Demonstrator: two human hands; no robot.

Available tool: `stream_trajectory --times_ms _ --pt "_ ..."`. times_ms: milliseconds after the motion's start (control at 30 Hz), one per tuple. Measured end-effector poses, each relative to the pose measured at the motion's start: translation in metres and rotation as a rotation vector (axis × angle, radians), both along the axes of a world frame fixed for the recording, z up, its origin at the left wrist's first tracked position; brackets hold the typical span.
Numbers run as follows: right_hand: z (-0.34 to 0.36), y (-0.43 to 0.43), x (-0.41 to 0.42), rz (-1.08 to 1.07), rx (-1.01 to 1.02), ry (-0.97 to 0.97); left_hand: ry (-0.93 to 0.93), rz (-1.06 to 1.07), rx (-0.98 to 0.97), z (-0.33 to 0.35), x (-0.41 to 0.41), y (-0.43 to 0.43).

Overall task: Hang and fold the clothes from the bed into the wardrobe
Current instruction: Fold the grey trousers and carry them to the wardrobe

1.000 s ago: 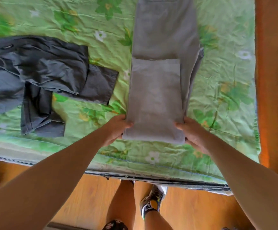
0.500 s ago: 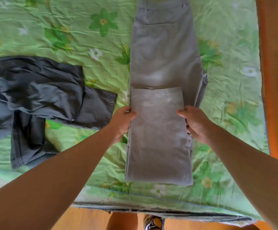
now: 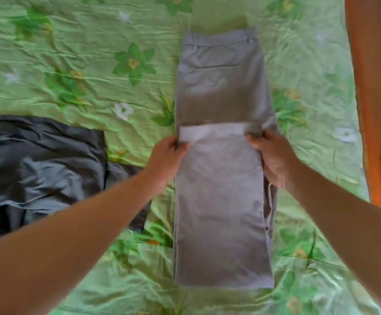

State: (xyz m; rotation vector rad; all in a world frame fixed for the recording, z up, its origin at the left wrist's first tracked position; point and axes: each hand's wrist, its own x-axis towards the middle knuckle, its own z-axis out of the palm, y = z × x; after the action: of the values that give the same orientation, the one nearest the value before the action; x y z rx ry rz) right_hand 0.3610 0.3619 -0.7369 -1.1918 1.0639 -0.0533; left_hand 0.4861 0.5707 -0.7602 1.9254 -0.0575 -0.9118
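Note:
Light grey trousers lie lengthwise on the green flowered bed cover, waistband at the far end. Their legs are folded back over themselves, and the hem edge lies across the middle of the garment. My left hand pinches the left corner of that folded hem. At the right corner, my right hand grips the hem edge with its fingers curled round the cloth. A crumpled dark grey garment lies on the bed at the left, partly under my left forearm.
A brown wooden panel runs along the bed's right side. The flowered cover fills the remainder of the view.
Both hands moved from the near fold of the trousers up along their sides to the hem edge at mid-length. The view tipped forward, so the floor and my feet dropped out of sight.

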Motion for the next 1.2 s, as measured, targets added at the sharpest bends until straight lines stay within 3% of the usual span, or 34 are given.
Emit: stream_trajectory --times_ms 100,200,300,600,867,1200 --pt "0.015 -0.041 0.058 0.024 -0.005 -0.093 0.051 0.063 -0.136 0.012 0.063 -0.046" --pt "0.004 -0.055 0.06 0.198 0.108 0.125 0.233 0.058 -0.074 0.007 0.08 -0.055" --pt "-0.017 -0.044 0.012 0.276 0.226 0.301 0.342 0.055 0.027 0.002 0.052 -0.031" --pt "0.002 0.028 -0.115 0.372 0.359 0.38 0.617 -0.048 0.123 0.007 -0.094 0.072" --pt "-0.013 0.044 -0.146 0.434 0.29 0.416 0.582 -0.047 0.107 -0.006 -0.114 0.088" --pt "-0.008 0.085 -0.192 0.515 0.186 0.474 0.579 -0.1 0.221 0.003 -0.166 0.117"
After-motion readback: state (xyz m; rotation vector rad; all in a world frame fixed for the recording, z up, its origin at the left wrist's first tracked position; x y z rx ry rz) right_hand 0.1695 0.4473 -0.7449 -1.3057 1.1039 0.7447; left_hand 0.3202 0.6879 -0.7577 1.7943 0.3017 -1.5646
